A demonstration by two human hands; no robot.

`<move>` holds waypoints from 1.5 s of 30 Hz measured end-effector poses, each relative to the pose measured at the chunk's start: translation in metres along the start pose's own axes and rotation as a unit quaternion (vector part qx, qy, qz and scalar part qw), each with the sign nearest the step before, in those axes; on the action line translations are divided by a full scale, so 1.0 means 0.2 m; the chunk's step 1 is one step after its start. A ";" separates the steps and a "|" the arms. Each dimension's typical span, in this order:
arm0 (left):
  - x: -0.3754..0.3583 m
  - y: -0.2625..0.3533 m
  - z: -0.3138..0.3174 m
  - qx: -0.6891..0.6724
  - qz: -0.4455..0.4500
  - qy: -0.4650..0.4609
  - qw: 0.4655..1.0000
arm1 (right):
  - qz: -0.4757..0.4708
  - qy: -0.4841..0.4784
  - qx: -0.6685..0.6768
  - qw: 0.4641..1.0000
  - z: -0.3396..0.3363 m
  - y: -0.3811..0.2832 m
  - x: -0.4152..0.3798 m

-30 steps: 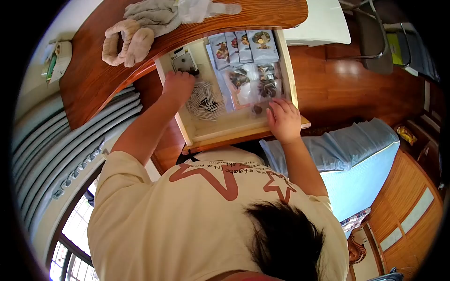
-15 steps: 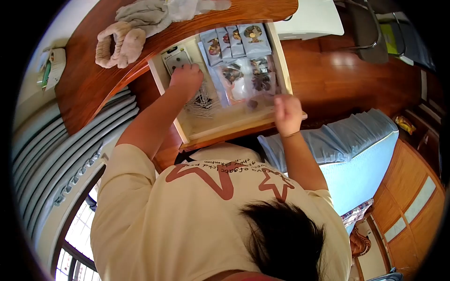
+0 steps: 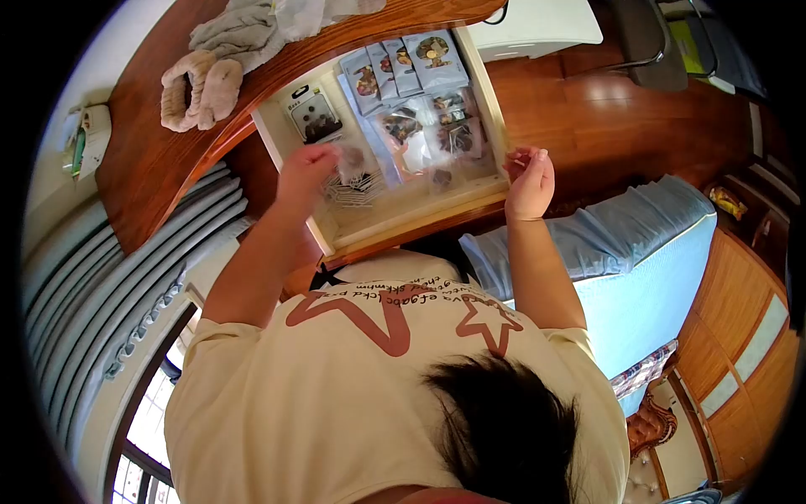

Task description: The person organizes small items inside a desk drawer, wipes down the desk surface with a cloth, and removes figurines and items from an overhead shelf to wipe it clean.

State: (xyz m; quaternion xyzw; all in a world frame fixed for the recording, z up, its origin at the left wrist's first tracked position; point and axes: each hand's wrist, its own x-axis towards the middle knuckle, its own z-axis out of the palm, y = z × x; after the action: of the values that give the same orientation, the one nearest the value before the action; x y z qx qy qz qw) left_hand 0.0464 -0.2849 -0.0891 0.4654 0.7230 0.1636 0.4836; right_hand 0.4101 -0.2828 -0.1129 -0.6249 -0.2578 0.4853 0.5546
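Observation:
An open pale wooden drawer [image 3: 403, 220] sticks out from under a brown desk [image 3: 159, 151]. It holds a row of printed packets [image 3: 403, 63], clear bags of dark bits [image 3: 420, 134], a pile of thin white pieces [image 3: 353, 186] and a carded pack [image 3: 309, 111]. My left hand [image 3: 304, 168] is lifted over the drawer's left side, fingers pinched on a small clear bag [image 3: 348, 157] that looks blurred. My right hand [image 3: 531, 181] is raised beside the drawer's right rim with fingers curled. Whether it holds anything is unclear.
A beige plush toy [image 3: 197, 88] and grey cloth [image 3: 239, 29] lie on the desk. A white unit [image 3: 537, 25] stands right of the drawer, a chair [image 3: 646, 38] beyond it. A light blue bed [image 3: 638, 269] is at the right, a radiator [image 3: 126, 269] at the left.
My left hand came up off the white pieces, pinching a small clear bag. My right hand left the drawer's front and rose by the right rim.

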 end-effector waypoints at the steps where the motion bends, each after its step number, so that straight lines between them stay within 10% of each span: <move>1: -0.01 -0.02 0.04 -0.189 -0.099 -0.090 0.973 | 0.000 -0.001 -0.006 1.000 -0.01 0.01 0.00; 7: -0.06 0.05 0.39 -0.114 -0.126 -0.216 0.962 | -0.027 -0.016 -0.018 0.999 0.00 0.01 -0.01; 9: -0.09 0.11 0.39 0.211 0.030 -0.141 0.967 | -0.027 -0.020 -0.031 0.999 0.01 0.00 -0.01; 12: -0.11 0.13 0.44 0.309 0.149 -0.110 0.933 | -0.026 -0.029 -0.060 0.997 0.02 -0.01 -0.02; 22: -0.04 0.18 0.57 0.354 0.227 -0.194 0.886 | -0.047 -0.056 -0.128 0.989 -0.02 0.03 -0.03; 27: 0.10 0.48 0.14 0.245 0.307 0.119 0.912 | -0.080 -0.067 -0.179 0.978 -0.02 0.04 -0.03; 31: 0.44 0.69 -0.20 0.299 0.326 0.454 0.774 | -0.072 -0.084 -0.183 0.977 0.01 0.01 -0.04; 35: 0.61 0.68 -0.33 0.463 0.216 0.396 0.763 | -0.058 -0.069 -0.180 0.980 -0.02 0.06 -0.03; 37: 0.54 0.80 -0.40 0.535 0.155 0.195 0.807 | -0.075 -0.078 -0.217 0.970 -0.03 0.06 -0.02; 40: 0.59 0.73 -0.44 0.437 0.308 0.256 0.806 | -0.122 -0.097 -0.285 0.946 -0.04 0.06 -0.03; 45: 0.94 0.90 -0.72 0.379 0.226 0.326 0.836 | -0.176 -0.118 -0.345 0.914 0.03 -0.03 -0.05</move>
State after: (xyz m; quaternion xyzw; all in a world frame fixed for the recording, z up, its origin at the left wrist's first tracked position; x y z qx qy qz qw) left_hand -0.0027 -0.0044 0.0009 0.6825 0.7189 0.1240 -0.0453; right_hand 0.4029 -0.2876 -0.1031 -0.6599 -0.5788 0.3309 0.3465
